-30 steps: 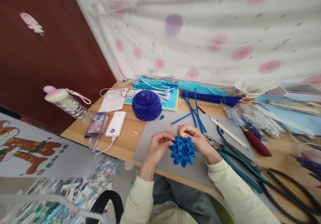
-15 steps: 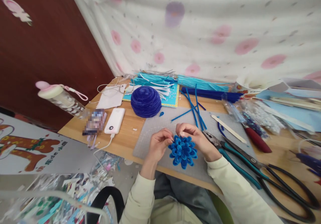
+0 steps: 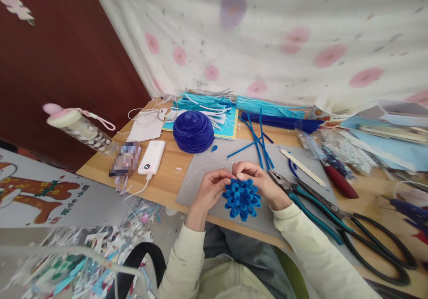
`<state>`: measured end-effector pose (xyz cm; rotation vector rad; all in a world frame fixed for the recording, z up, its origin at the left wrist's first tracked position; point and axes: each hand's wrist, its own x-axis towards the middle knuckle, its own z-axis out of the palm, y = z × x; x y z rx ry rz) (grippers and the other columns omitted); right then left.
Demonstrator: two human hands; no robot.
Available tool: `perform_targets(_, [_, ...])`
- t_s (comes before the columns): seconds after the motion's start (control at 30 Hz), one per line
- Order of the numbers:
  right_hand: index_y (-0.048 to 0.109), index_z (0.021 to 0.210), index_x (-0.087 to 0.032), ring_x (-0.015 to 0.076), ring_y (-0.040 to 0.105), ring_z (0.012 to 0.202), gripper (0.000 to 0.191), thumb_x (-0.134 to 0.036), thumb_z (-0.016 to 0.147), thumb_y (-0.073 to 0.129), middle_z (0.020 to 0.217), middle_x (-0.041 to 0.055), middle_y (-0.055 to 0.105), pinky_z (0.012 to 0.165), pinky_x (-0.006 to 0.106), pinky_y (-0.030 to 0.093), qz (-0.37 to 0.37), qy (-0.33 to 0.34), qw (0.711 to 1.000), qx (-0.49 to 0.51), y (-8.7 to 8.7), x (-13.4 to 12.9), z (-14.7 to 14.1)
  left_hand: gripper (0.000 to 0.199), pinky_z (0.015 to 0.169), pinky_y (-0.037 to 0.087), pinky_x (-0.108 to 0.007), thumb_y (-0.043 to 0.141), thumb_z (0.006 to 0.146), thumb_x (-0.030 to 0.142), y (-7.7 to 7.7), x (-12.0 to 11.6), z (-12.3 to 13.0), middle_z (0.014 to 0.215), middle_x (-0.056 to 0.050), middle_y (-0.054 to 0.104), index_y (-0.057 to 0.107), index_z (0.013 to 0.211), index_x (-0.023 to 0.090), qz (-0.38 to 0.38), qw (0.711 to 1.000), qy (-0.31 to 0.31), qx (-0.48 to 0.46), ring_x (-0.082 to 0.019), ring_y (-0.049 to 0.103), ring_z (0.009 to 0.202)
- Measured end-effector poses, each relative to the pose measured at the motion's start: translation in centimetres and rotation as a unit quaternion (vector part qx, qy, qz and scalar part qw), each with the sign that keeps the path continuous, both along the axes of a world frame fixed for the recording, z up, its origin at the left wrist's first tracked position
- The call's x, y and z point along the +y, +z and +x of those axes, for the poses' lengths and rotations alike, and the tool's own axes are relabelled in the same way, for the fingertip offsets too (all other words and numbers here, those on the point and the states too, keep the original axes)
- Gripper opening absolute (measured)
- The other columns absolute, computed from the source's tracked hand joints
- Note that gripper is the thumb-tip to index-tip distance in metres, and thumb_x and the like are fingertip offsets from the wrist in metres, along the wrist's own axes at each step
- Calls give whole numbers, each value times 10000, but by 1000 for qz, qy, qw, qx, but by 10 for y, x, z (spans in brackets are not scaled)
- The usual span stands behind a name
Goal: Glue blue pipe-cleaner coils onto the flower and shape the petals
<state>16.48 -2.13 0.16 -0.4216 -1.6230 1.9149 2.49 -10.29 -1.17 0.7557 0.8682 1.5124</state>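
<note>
The blue flower (image 3: 242, 200) sits just below and right of the frame's centre, held up over the near part of the grey mat (image 3: 192, 189). It is a round, fuzzy, bright blue head, with looped petals layered around a tight middle and the outer loops spreading in a ring. I see it face on, its petals toward me

My left hand (image 3: 209, 191) has thumb and forefinger pressed together, pinching at the flower's upper left edge. My right hand (image 3: 259, 183) pinches at its top, the two sets of fingertips close together; they hide exactly which bit I grip

Above, left of centre, a dark blue ridged dome (image 3: 193, 131) stands with a small blue loop (image 3: 214, 148) just beside it. Loose blue stems (image 3: 261, 145) lie crossed beyond my right hand, with a dark blue bundle (image 3: 281, 122) behind

Right of centre, the pliers (image 3: 312, 216) lie close by my right wrist, crowding that side, and big black-handled scissors (image 3: 377, 241) lie against them toward the lower right. A wooden stick (image 3: 302, 168) and a red handle (image 3: 341, 181) lie above these. At left are a white power bank (image 3: 151, 157) and a bottle (image 3: 76, 127)
</note>
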Motion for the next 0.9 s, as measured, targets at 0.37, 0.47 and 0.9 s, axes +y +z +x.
perform_targets(0.37, [582,683,-171,109,454,631,288,-419,730,721,675,-24,506,590,220,363,-63,29,997,37,-4,-9,-3,435,374,274,-174,840,435,516,-3,-3,1,509,7,601,689,597,141,-70,997,-10,21,-41,420,376])
perform_targets(0.47, [585,683,-171,108,458,633,275,-405,742,717,677,-25,507,590,219,363,-64,33,996,48,-4,-8,-3,425,380,277,-168,850,419,500,-3,-3,5,509,7,608,675,564,140,-81,997,1,4,-41,432,384])
perform_targets(0.9, [583,700,-177,109,456,636,232,-365,776,695,678,-26,513,591,226,352,-42,40,995,76,-3,-6,-2,426,388,265,-169,847,442,485,-1,1,16,478,33,543,626,532,131,-69,996,48,-20,-35,398,400])
